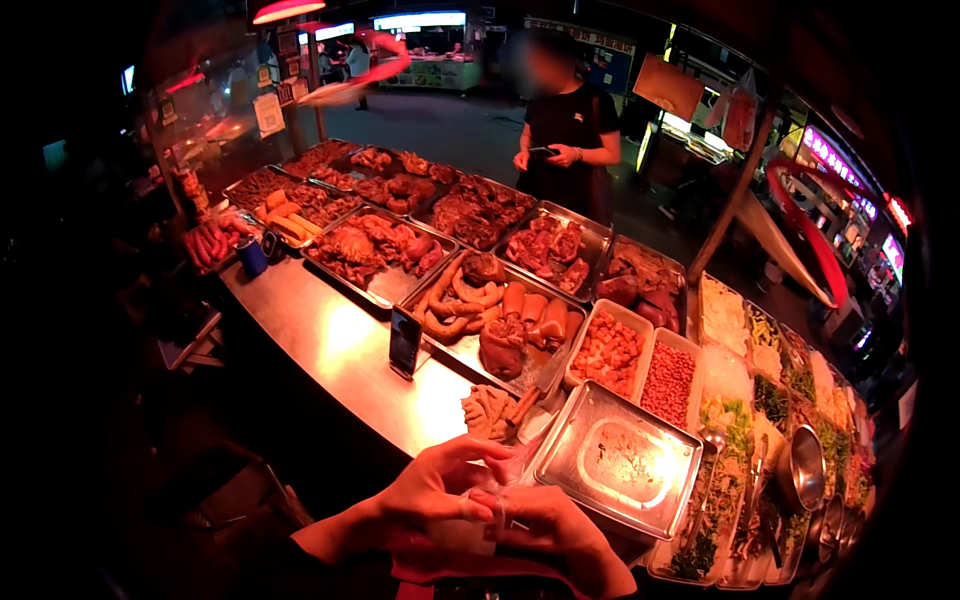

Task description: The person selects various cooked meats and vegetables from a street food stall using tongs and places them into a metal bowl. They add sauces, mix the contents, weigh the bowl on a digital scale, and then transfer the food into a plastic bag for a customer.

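Note:
Both hands meet in front of me at the counter's near edge, fingers bent and pinching a piece of thin, clear plastic (466, 538). Whether it is a bag or a glove I cannot tell. My left hand (440, 487) grips it from the left, and my right hand (555, 520) from the right. Just beyond them lie a crumpled pale cloth (486, 412) and a wooden-handled blade (526, 403). Close to my right hand is a shallow metal tray (548, 462) with dark residue in it. A phone (404, 343) stands upright farther left on the metal counter (340, 345).
Trays of cooked meat and sausages (460, 305) fill the far side. To the right are tubs of diced food (610, 350) and peanuts (670, 380), vegetables and a metal bowl (801, 468). A person (570, 130) stands across the stall. Blurred red fan blades (365, 75) hang above.

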Motion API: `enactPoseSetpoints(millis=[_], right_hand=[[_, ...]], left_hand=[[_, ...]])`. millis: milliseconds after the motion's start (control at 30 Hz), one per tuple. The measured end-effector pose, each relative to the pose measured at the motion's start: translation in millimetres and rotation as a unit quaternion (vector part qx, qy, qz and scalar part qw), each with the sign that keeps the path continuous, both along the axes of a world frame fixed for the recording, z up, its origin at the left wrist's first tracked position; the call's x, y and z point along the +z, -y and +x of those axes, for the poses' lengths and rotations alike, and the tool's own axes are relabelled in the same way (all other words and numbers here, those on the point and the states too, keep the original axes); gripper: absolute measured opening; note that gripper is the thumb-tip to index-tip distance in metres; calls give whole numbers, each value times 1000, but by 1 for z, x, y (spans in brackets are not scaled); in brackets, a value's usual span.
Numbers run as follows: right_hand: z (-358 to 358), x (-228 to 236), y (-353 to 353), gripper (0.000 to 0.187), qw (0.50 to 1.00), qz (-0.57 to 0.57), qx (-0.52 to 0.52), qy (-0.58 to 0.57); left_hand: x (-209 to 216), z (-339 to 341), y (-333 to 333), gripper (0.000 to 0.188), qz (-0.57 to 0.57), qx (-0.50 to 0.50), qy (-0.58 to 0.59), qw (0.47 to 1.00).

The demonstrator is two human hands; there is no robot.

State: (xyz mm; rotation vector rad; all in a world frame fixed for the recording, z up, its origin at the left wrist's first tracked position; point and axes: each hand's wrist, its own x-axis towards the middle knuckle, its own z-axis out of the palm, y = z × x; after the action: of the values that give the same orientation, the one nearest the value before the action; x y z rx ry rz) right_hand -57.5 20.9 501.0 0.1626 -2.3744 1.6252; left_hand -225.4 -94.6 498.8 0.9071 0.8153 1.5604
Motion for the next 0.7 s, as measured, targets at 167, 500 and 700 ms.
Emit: enactPoseSetpoints(millis=[167, 500, 700], right_hand=[[18, -61, -22, 59, 871, -467, -34, -147], [4, -34, 1, 79, 972, -92, -207, -57], [-36, -10, 10, 83, 939, -309, -90, -122]], left_hand=[[-29, -31, 19, 30, -10, 59, 354, 933], [11, 2, -21, 56, 180, -136, -157, 962], [-12, -60, -26, 38, -2, -123, -68, 990]])
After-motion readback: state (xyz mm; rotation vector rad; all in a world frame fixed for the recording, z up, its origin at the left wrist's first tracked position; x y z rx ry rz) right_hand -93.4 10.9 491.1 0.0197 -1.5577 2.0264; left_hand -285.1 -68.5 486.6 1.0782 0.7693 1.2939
